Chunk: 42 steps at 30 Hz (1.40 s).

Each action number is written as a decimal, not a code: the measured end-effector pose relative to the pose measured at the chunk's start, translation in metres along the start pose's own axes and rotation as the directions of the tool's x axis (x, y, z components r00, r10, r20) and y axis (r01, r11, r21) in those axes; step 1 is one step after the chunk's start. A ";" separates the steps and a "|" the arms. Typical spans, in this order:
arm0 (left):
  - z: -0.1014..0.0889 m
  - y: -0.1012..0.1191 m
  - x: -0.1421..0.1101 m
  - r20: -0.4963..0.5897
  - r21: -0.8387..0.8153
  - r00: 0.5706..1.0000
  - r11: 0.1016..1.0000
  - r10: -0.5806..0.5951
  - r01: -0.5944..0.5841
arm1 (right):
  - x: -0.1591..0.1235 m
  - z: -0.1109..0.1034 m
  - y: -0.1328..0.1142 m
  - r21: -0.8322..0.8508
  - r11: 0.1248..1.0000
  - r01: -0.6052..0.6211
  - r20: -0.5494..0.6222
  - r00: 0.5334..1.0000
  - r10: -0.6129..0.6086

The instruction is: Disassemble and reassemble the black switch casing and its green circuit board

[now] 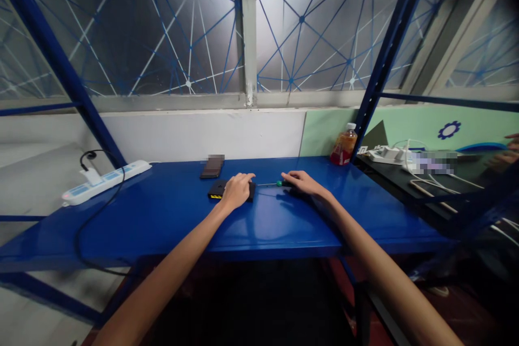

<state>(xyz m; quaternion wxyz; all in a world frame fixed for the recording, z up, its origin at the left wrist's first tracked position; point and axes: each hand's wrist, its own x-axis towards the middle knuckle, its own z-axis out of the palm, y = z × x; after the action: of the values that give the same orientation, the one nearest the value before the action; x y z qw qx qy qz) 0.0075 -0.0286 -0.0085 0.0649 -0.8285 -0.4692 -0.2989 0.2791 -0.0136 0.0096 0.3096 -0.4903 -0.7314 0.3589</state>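
On the blue table lies a flat black box with yellow ports along its edge, looking like a router [216, 190]. My left hand [237, 190] rests over it, fingers closed on the box and covering its middle. To the right, my right hand [303, 181] is wrapped round the handle of a screwdriver [279, 184]. Its green collar shows at the fingertips, and the thin metal shaft points left towards the box. Whether the tip touches the box cannot be made out.
A dark phone [212, 167] lies behind the box. A white power strip [106, 183] with a black cable [87, 216] sits at the left. An orange drink bottle [344, 144] stands at the back right. Another person's hand [505, 158] shows at the far right, beside cables.
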 end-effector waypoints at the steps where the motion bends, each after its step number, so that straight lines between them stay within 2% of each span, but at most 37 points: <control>1: 0.000 0.000 0.000 0.001 0.000 1.000 1.000 -0.002 0.002 | 0.000 0.000 0.000 0.043 0.999 -0.021 0.018 1.000 0.020; 5: 0.000 -0.001 0.000 -0.003 -0.006 1.000 1.000 -0.002 0.002 | 0.001 -0.003 0.004 0.105 0.994 -0.039 0.067 0.997 0.032; 8: 0.000 0.000 0.000 -0.012 -0.012 1.000 1.000 0.002 -0.002 | 0.003 -0.005 0.008 0.017 1.000 -0.015 0.080 0.997 0.014; 11: -0.001 0.002 0.000 -0.063 0.019 0.998 1.000 -0.005 0.006 | 0.004 -0.004 0.009 -0.089 0.996 -0.023 0.069 0.997 0.030; 14: -0.001 0.004 0.000 -0.119 0.080 0.992 0.996 -0.030 0.039 | 0.004 -0.002 0.009 -0.120 0.993 0.016 0.029 1.000 -0.012; 17: -0.001 0.005 0.001 -0.165 0.100 0.981 0.987 -0.106 0.123 | 0.004 -0.001 0.008 -0.041 0.998 0.041 0.034 0.999 -0.039; 20: -0.007 0.001 0.003 -0.209 0.058 0.953 0.970 -0.220 0.237 | 0.003 -0.003 0.009 0.080 0.997 0.003 0.087 0.996 -0.010; 23: -0.016 -0.009 0.006 -0.238 0.013 0.898 0.923 -0.370 0.384 | 0.003 -0.006 0.009 0.101 0.995 0.002 0.096 0.995 -0.012; 25: -0.023 -0.019 0.007 -0.242 0.007 0.855 0.881 -0.458 0.474 | 0.003 -0.007 0.009 0.032 0.999 0.014 0.093 0.996 -0.017; 27: -0.026 -0.029 0.007 -0.228 0.001 0.826 0.848 -0.515 0.529 | 0.002 -0.008 0.009 -0.069 0.998 0.011 0.081 0.997 -0.006; 30: -0.026 -0.039 0.006 -0.157 0.000 0.829 0.839 -0.537 0.544 | 0.002 -0.006 0.007 -0.164 0.986 0.031 0.029 0.999 -0.027; 33: -0.023 -0.040 0.006 -0.093 0.020 0.840 0.842 -0.535 0.539 | 0.002 -0.004 0.005 -0.134 0.988 0.079 -0.007 0.997 -0.081; 38: -0.022 -0.038 0.006 -0.063 0.054 0.843 0.842 -0.534 0.537 | 0.002 -0.004 0.008 0.033 0.999 0.024 0.063 0.998 -0.026; 40: -0.022 -0.037 0.005 -0.062 0.060 0.846 0.844 -0.530 0.534 | 0.002 -0.006 0.010 -0.001 1.000 0.024 0.071 0.997 -0.024; 42: -0.021 -0.037 0.005 -0.062 0.064 0.854 0.851 -0.517 0.521 | 0.003 -0.008 0.011 -0.102 0.994 0.038 0.054 0.998 -0.033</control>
<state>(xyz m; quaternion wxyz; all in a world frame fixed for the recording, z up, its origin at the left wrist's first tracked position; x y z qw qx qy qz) -0.0302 -0.0126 0.0051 0.0242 -0.6614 -0.6851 -0.3041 0.2900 -0.0063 0.0056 0.2712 -0.4830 -0.7653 0.3279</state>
